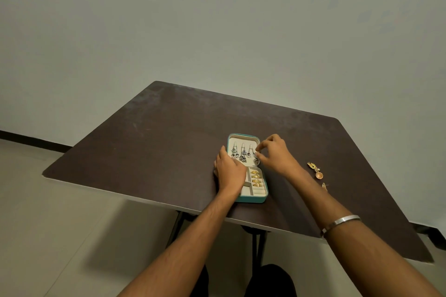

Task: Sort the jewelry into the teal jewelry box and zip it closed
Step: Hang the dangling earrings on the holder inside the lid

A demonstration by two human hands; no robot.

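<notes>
Head view: teal jewelry box [252,199] lies open near the front edge of the bench [149,142], lid flat on the far side. Left hand [229,171] rests on the box's left half, fingers fairly flat, steadying it. Right hand [274,152] pinches at the rightmost silver dangle earring [255,155] in the lid; three others [241,153] hang beside it. Gold rings [256,178] sit in the ring rolls.

Judgement: the earring is being hooked in. Keep the left hand's pressure on, seat the hook fully, avoid snagging its neighbours.

Loose gold pieces [316,170] lie right of the box, near the right forearm; don't sweep them toward the bench's edge. Ample room left and behind.
</notes>
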